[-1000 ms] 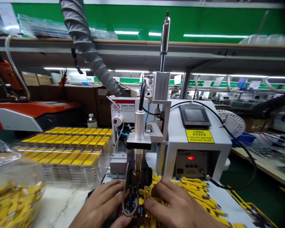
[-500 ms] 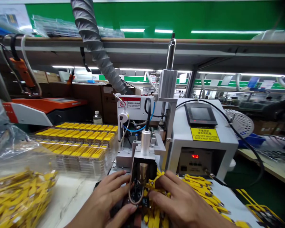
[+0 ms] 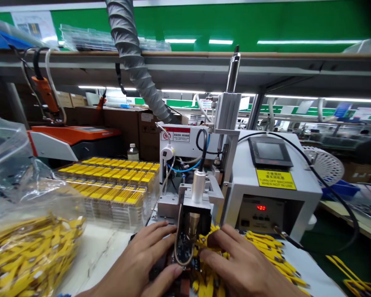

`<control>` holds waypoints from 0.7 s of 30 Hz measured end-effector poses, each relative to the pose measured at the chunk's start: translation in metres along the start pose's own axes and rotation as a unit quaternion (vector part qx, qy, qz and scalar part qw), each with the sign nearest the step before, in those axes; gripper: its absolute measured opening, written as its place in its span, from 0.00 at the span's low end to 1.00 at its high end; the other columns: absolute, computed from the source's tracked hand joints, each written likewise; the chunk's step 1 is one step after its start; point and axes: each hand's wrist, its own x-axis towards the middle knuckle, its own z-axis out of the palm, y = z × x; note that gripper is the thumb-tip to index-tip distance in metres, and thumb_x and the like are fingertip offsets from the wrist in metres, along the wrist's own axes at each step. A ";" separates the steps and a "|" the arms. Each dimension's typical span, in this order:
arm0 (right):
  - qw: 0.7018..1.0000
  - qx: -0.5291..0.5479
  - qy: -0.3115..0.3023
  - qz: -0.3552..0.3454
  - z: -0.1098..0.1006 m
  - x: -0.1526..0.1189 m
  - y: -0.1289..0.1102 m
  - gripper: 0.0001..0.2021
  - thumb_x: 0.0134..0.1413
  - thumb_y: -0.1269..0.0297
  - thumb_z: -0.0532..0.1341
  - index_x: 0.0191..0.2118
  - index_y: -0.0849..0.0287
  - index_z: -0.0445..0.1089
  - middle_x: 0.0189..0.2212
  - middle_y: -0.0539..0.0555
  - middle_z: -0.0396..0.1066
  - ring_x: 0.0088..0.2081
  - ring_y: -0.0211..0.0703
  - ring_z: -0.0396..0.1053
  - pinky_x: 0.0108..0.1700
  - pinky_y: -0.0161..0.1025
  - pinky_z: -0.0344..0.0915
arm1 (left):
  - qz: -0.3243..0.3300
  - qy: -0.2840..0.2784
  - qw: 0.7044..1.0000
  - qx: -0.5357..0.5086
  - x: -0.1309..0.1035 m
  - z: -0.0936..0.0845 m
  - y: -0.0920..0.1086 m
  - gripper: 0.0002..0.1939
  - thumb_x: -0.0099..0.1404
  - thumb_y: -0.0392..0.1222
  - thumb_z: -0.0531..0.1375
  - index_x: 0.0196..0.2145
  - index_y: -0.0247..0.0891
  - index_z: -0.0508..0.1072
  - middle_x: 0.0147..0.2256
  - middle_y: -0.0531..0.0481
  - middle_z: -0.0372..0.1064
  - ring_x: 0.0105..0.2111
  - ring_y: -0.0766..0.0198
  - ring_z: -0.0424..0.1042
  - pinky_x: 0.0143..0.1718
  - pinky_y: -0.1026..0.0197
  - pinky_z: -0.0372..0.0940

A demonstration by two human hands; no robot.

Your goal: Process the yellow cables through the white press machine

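Observation:
A bench machine with a silver cylinder head (image 3: 198, 186) stands in front of me, a looped tube (image 3: 184, 262) hanging below it. My left hand (image 3: 145, 262) lies at the left of the dark fixture under the head, fingers apart, thumb near the loop. At the right, my right hand (image 3: 235, 262) has its thumb and index finger closed together by the fixture, over yellow strip parts (image 3: 208, 284). What those fingertips hold is too small to make out. More yellow parts (image 3: 273, 251) lie on the machine's right side.
Clear trays of yellow parts (image 3: 117, 177) are stacked at the left. A plastic bag of yellow parts (image 3: 34, 255) sits at the near left. A control box (image 3: 272, 165) stands at the right, with a grey duct (image 3: 132, 53) above and a small bottle (image 3: 132, 152) behind the trays.
The whole view has shifted, so things appear farther right. Both hands keep nearly the same places at the fixture. The red display now reads clearly.

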 end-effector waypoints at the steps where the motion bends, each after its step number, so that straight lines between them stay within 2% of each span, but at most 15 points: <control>1: 1.000 -0.004 0.004 -0.001 0.000 0.000 0.000 0.11 0.68 0.67 0.50 0.38 0.60 0.68 0.33 0.56 0.64 0.34 0.45 0.59 0.32 0.37 0.57 | 0.000 0.008 1.000 0.004 0.000 -0.001 -0.001 0.18 0.67 0.53 0.56 0.51 0.45 0.73 0.48 0.52 0.76 0.47 0.63 0.77 0.45 0.59 0.77; 6: 1.000 -0.009 0.017 -0.005 0.003 0.001 0.000 0.16 0.71 0.67 0.46 0.38 0.60 0.68 0.31 0.56 0.63 0.33 0.45 0.58 0.32 0.37 0.56 | 0.002 0.008 1.000 0.023 -0.005 -0.003 -0.007 0.19 0.68 0.53 0.54 0.53 0.44 0.71 0.50 0.54 0.74 0.49 0.67 0.76 0.46 0.64 0.75; 9: 1.000 -0.004 0.009 -0.005 0.005 0.000 0.000 0.15 0.70 0.65 0.47 0.38 0.60 0.68 0.32 0.57 0.63 0.34 0.46 0.58 0.33 0.37 0.57 | -0.007 -0.007 1.000 0.024 -0.006 -0.002 -0.009 0.21 0.67 0.54 0.57 0.54 0.45 0.70 0.51 0.54 0.74 0.49 0.66 0.75 0.47 0.63 0.75; 13: 1.000 0.000 -0.003 -0.003 0.005 -0.001 0.001 0.12 0.70 0.66 0.49 0.39 0.60 0.69 0.32 0.57 0.63 0.35 0.46 0.59 0.34 0.37 0.59 | -0.006 0.005 1.000 0.009 -0.003 -0.001 -0.007 0.21 0.66 0.55 0.58 0.53 0.45 0.72 0.50 0.52 0.75 0.48 0.65 0.76 0.48 0.65 0.75; 17: 1.000 0.003 0.010 0.008 0.005 -0.002 0.002 0.14 0.70 0.63 0.48 0.40 0.59 0.69 0.32 0.57 0.64 0.34 0.46 0.60 0.32 0.37 0.59 | 0.016 -0.003 0.999 0.031 0.000 0.002 -0.005 0.21 0.66 0.56 0.57 0.51 0.43 0.72 0.49 0.51 0.75 0.47 0.64 0.76 0.46 0.64 0.76; 21: 1.000 0.012 0.005 0.014 0.007 -0.004 0.004 0.12 0.69 0.62 0.51 0.42 0.58 0.71 0.33 0.57 0.65 0.35 0.47 0.61 0.34 0.38 0.61 | 0.052 0.010 0.998 0.046 0.001 0.006 -0.008 0.21 0.67 0.57 0.52 0.50 0.43 0.73 0.48 0.50 0.75 0.45 0.63 0.77 0.42 0.62 0.77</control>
